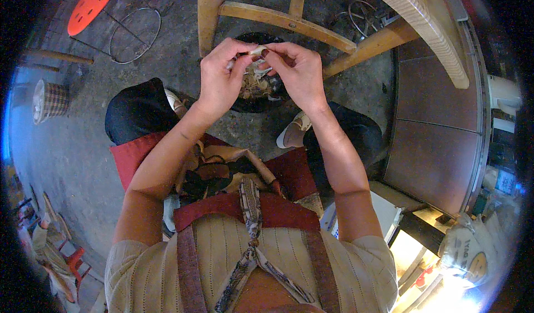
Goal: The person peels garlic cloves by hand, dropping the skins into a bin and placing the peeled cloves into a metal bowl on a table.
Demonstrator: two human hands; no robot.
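Between the fingertips of both hands is a small pale piece [258, 50], perhaps a vegetable peel or clove; it is too small to tell. My left hand [221, 75] pinches it from the left, and my right hand [299, 73] grips it from the right with thumb and fingers. Thin whitish strips [260, 70] show just under the fingertips. Directly below, a round black container [250, 106] stands on the floor between my feet. Light brown scraps [253, 83] lie in it, partly covered by the hands.
Wooden furniture legs with a crossbar [288, 23] rise just beyond the hands. An orange stool [92, 6] lies ahead left, and a checked basket [52, 100] stands at far left. Brown cabinet panels [431, 158] line the right side. A red apron [292, 175] covers my lap.
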